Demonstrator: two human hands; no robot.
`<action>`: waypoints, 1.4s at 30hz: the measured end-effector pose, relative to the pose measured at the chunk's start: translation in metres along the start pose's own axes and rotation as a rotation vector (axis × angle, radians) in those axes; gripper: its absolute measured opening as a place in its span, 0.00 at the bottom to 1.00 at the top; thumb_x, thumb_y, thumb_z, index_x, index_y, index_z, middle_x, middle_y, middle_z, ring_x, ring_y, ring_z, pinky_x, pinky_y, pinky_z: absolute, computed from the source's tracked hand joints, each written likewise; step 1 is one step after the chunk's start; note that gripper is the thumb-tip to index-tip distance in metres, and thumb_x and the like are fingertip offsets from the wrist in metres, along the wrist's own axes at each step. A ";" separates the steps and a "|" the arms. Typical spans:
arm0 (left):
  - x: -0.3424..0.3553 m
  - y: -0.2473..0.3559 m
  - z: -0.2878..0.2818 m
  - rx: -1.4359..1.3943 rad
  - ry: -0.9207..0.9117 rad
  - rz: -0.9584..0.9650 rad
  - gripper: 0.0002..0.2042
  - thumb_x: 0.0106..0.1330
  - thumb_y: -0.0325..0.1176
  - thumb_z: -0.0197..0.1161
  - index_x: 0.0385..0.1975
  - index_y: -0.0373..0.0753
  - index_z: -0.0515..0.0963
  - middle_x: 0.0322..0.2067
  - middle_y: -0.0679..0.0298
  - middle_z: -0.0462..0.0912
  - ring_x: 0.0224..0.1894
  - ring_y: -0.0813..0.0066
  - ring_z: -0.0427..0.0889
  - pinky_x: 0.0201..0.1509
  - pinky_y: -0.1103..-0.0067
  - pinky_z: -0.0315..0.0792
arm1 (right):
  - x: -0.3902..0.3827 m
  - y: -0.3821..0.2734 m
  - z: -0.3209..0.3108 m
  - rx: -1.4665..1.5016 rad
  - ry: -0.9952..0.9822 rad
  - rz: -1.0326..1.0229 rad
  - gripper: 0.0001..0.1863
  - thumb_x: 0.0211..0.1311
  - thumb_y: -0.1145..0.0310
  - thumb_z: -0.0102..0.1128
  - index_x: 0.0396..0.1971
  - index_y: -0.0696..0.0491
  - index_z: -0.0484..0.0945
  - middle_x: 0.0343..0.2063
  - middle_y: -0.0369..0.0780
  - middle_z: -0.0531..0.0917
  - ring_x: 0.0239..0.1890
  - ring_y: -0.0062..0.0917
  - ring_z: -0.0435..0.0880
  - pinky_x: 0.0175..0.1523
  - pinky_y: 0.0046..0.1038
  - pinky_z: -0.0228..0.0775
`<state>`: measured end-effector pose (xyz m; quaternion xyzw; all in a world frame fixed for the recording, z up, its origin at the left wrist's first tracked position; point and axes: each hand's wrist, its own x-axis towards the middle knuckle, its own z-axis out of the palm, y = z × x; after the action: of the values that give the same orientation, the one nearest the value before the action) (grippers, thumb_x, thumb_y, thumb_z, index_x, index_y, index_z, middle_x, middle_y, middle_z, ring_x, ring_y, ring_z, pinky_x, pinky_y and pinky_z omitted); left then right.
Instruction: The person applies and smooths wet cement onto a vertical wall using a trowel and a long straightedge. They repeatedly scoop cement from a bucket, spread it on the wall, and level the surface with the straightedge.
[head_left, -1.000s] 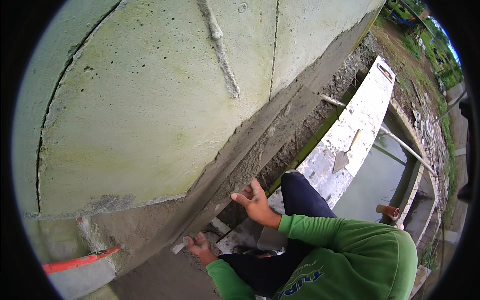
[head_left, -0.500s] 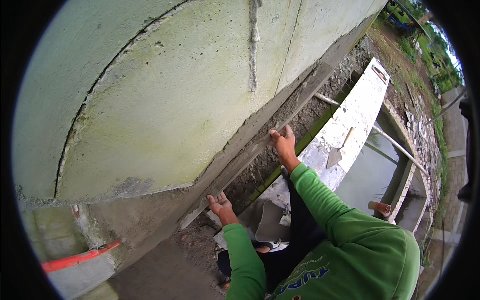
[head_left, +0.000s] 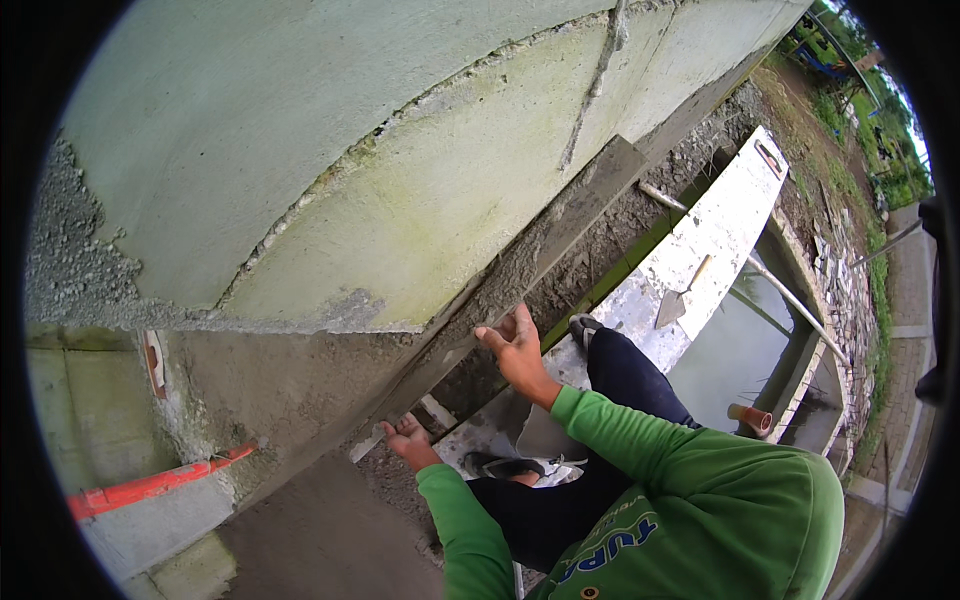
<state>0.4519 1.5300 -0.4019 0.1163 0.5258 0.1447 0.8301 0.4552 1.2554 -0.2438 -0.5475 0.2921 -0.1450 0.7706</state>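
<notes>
Holding a long, mortar-smeared board [head_left: 545, 245]

The trowel [head_left: 671, 308] lies on the plank [head_left: 712, 225], right of the board [head_left: 592, 213].

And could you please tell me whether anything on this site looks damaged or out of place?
Yes, the concrete wall looks flawed: a ragged seam runs across it, and a grey patch at its left is rough and pebbly beside the smoother face. The long board by the right hand shows no obvious damage.
</notes>
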 end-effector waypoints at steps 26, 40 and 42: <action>-0.300 0.044 -0.046 0.209 -0.022 0.739 0.24 0.64 0.35 0.64 0.57 0.36 0.66 0.44 0.62 0.79 0.44 0.69 0.80 0.47 0.71 0.74 | 0.034 -0.016 -0.204 -0.099 -0.503 1.144 0.24 0.64 0.69 0.51 0.59 0.58 0.62 0.59 0.53 0.68 0.63 0.44 0.66 0.66 0.46 0.59; -0.532 0.092 -0.030 0.445 0.615 1.670 0.16 0.66 0.31 0.61 0.50 0.31 0.70 0.40 0.58 0.78 0.42 0.74 0.77 0.48 0.77 0.74 | 0.218 -0.137 -0.277 -1.232 -0.866 0.856 0.18 0.70 0.63 0.42 0.54 0.56 0.66 0.48 0.48 0.78 0.49 0.36 0.80 0.51 0.39 0.75; -0.555 0.094 -0.029 0.468 0.665 1.728 0.16 0.66 0.31 0.62 0.49 0.31 0.70 0.40 0.58 0.78 0.42 0.74 0.77 0.48 0.77 0.74 | 0.228 -0.136 -0.275 -1.293 -0.902 0.851 0.17 0.69 0.64 0.45 0.53 0.55 0.67 0.47 0.48 0.79 0.48 0.36 0.81 0.50 0.38 0.76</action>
<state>0.1900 1.4172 0.0841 0.5805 0.4829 0.6244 0.2000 0.4804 0.8744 -0.2470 -0.7250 0.1644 0.5749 0.3417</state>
